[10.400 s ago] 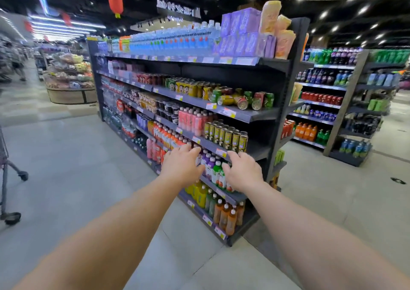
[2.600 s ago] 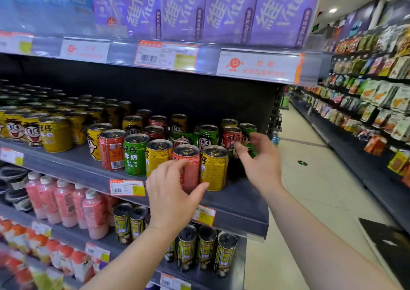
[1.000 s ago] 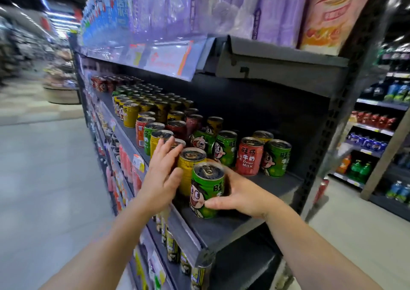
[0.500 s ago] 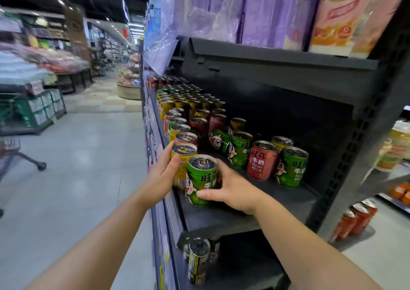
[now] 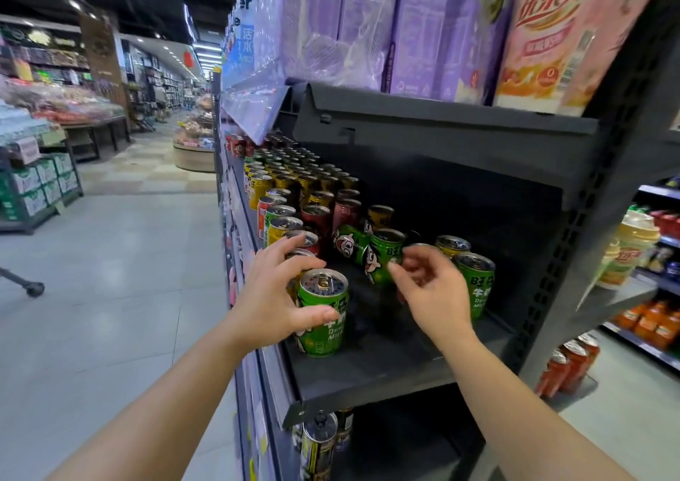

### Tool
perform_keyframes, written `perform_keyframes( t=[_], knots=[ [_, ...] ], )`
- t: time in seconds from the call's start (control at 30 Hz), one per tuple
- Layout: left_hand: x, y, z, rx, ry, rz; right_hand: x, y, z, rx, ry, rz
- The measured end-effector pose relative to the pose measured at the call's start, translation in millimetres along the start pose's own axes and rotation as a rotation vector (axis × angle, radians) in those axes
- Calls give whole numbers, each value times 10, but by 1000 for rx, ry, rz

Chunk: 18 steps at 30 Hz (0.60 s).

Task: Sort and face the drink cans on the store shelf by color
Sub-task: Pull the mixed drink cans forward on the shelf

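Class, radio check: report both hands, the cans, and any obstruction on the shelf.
Left hand grips front green can. Right hand open, reaching toward red can behind it. Green can lying sideways among upright ones.

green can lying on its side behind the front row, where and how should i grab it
Grip the tipped green can across its round side wall, coming from above with the right hand. It lies flat among upright cans, so only its upper side seems free for the fingers.

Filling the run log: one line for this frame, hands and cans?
left hand: grips front green can | right hand: open, reaching toward mid-shelf green can | shelf: colors mixed
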<state>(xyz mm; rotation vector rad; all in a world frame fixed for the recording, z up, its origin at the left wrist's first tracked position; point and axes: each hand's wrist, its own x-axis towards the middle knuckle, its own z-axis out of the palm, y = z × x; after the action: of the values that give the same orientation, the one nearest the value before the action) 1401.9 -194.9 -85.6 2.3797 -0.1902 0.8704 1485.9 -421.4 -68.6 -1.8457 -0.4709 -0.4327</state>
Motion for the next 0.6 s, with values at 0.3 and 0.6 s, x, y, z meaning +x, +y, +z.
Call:
perform_keyframes(
  t=[0.3,0.6],
  knots=[
    [-10,-3,63,-69,17,-32,203,113,-17,-703,-135,166],
    [-17,6,50,-97,13,-32,120,167,-38,-184,-139,101]
  ],
)
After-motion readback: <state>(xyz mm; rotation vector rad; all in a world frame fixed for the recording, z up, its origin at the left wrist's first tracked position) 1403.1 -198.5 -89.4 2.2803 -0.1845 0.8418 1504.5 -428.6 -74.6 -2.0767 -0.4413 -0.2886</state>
